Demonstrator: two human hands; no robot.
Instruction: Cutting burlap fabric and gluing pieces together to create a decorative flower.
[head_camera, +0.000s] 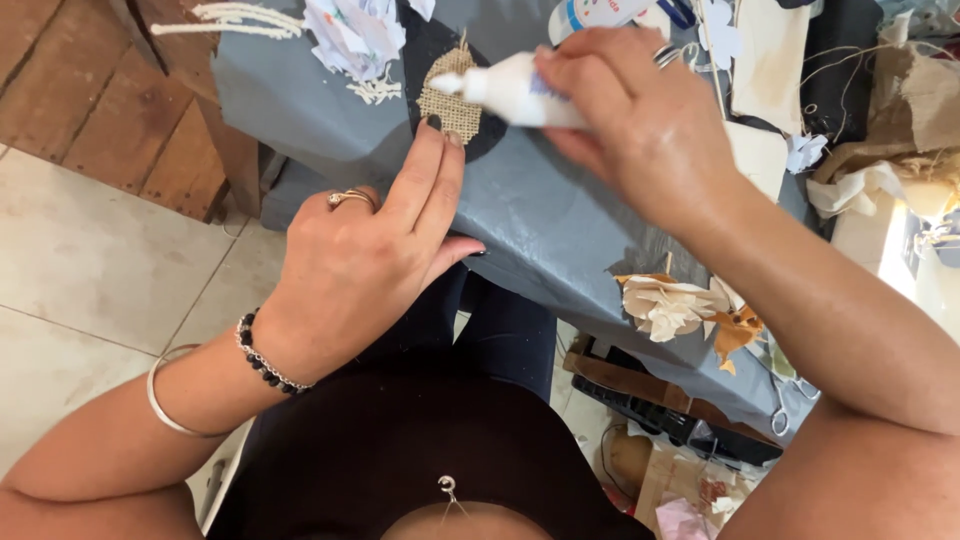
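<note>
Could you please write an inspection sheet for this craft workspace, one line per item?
Surface: grey cloth covers the table, with a dark round piece under the work.
Job's things: burlap piece lies on the dark round piece; white glue bottle has its tip at the burlap.
Clutter: paper scraps, cream fabric flower, white cord, scissors at the table edge.
Hands: left hand presses fingertips on the burlap's lower edge; right hand grips the glue bottle.
Cables: nothing seen.
Surroundings: pale floor tiles, wooden boards, boxes under the table.
</note>
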